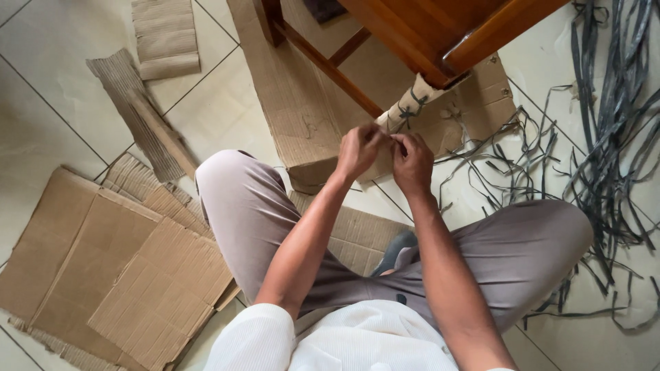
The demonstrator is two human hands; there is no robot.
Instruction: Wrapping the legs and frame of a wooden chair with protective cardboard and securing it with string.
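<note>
Landmark: wrapped chair leg (412,104), a wooden leg bound in pale cardboard and tied with dark strips, slanting down from the wooden chair (440,27) at the top of the view.

1. Left hand (357,151): just below and left of the wrapped chair leg, at its lower end. Fingers drawn together at the tips, pinching something thin; what exactly is pinched is too small to tell.

2. Right hand (412,163): just below the wrapped chair leg, touching the left hand at the fingertips. Fingers curled and closed together in the same pinch.

3. Large cardboard sheet (295,103): flat on the floor under and left of the wrapped chair leg, running beneath the chair.

4. Dark strips (605,137): loose tangle of long grey-black bands on the tiles, right of the wrapped chair leg, spreading to the right edge.

5. Torn corrugated pieces (148,117): 2 narrow pieces, well left of the wrapped chair leg.

6. Flattened cardboard stack (117,268): several overlapping panels, far below and left of the wrapped chair leg.

7. Person's knees in light trousers (254,213): bent to both sides, below the wrapped chair leg, with 1 more cardboard piece (361,237) lying between them.

8. Tiled floor (55,89): pale tiles with diagonal joints, all round.
</note>
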